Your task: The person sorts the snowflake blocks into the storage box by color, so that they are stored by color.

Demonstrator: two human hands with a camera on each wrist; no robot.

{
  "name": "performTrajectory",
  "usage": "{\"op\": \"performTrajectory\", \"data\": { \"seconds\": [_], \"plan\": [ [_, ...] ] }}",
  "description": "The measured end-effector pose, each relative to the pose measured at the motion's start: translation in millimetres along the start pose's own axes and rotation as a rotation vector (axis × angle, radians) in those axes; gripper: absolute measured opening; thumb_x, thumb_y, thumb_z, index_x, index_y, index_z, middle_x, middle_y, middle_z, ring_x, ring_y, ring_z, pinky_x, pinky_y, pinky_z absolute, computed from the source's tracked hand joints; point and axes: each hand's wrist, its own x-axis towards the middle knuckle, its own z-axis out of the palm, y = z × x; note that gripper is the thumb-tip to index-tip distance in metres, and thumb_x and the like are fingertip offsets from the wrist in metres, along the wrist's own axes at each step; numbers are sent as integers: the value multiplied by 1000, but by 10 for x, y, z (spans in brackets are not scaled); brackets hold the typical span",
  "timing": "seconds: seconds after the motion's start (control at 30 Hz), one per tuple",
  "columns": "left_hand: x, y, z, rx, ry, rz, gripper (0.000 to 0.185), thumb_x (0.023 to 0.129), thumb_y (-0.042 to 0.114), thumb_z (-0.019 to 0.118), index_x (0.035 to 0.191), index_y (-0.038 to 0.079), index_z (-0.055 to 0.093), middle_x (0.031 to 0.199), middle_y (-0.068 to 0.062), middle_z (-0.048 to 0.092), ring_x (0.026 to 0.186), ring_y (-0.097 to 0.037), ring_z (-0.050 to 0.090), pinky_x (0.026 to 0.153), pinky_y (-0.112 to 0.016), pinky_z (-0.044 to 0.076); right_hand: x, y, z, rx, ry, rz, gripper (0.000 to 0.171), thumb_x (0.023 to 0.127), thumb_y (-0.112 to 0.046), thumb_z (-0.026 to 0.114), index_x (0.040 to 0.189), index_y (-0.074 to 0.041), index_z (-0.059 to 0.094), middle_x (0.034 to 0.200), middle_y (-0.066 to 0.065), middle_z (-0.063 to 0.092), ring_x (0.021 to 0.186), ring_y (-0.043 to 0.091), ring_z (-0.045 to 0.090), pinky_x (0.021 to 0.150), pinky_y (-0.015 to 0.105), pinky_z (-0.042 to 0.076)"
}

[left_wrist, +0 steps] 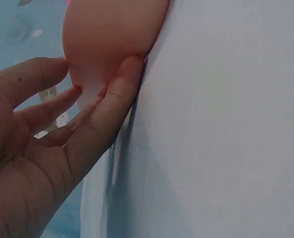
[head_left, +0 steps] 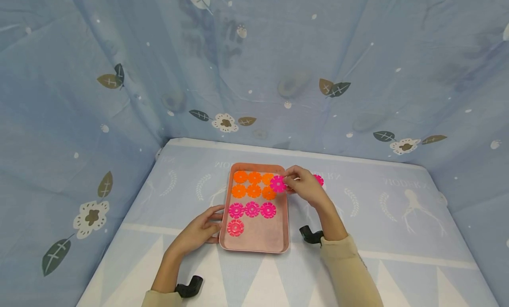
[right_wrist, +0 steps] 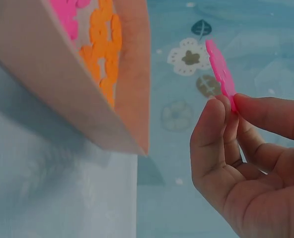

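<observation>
A pink tray [head_left: 258, 247] lies on the table with rows of flower-shaped discs in it: orange discs [head_left: 253, 191] in the two far rows, magenta discs [head_left: 252, 209] in the third, and one coral-pink disc [head_left: 235, 228] at the near left. My left hand [head_left: 200, 229] rests its spread fingers against the tray's left wall; the left wrist view shows the fingertips [left_wrist: 131, 64] touching that wall. Between thumb and fingers, my right hand [head_left: 304, 184] pinches a magenta flower disc [head_left: 278, 183] above the tray's far right part. The right wrist view shows that disc [right_wrist: 221, 72] edge-on.
Another magenta disc [head_left: 318, 179] shows to the right of the tray, partly hidden behind the right hand. A patterned cloth covers the table [head_left: 381, 236], and blue printed curtains [head_left: 254, 68] stand at the back and sides. Black wrist mounts [head_left: 190, 286] are on both wrists.
</observation>
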Motion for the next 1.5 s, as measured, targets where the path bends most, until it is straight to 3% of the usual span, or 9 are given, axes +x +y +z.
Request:
{"op": "performTrajectory", "data": {
  "seconds": [0.23, 0.5, 0.67, 0.87, 1.23, 1.5],
  "plan": [
    [-13, -3, -2, -19, -11, 6, 55, 101, 4, 54, 153, 14, 39, 141, -20, 48, 113, -34, 63, 78, -43, 60, 46, -107, 215, -1, -93, -8, 16, 99, -8, 60, 111, 3, 61, 99, 15, 61, 83, 33, 63, 82, 53, 57],
    [-8, -5, 0, -17, -5, 2, 55, 100, 3, 55, 152, 14, 40, 140, -21, 48, 112, -34, 64, 78, -43, 60, 129, -140, 422, 68, -267, -23, 13, 98, -3, 60, 108, 6, 62, 92, 16, 61, 76, 36, 66, 77, 53, 58],
    [-3, -9, -2, -14, -3, 0, 55, 100, 4, 55, 152, 14, 40, 140, -20, 49, 112, -33, 63, 77, -43, 60, 189, -78, 542, 90, -389, 15, 12, 98, -5, 60, 106, 4, 62, 89, 16, 59, 69, 27, 64, 76, 51, 59],
    [-1, -3, 0, -27, -11, 3, 56, 100, 3, 54, 153, 14, 39, 141, -21, 48, 113, -34, 63, 78, -43, 60, 203, 5, 662, -11, -495, 43, 9, 96, -3, 59, 103, 0, 64, 89, 14, 61, 69, 26, 64, 70, 43, 61],
    [-17, 18, 2, -38, -21, 15, 55, 101, 4, 54, 153, 10, 38, 141, -25, 46, 114, -36, 62, 78, -43, 60, 146, 21, 780, -300, -701, 75, 4, 92, 0, 66, 95, -2, 65, 70, 9, 58, 60, 29, 62, 62, 35, 57],
    [-13, 19, -6, -34, -30, 26, 55, 101, 4, 53, 153, 11, 37, 141, -24, 46, 114, -35, 62, 79, -42, 60, 115, 7, 801, -315, -693, 106, 4, 92, 0, 68, 94, -2, 66, 73, 12, 62, 61, 26, 64, 61, 33, 57]
  ]
}}
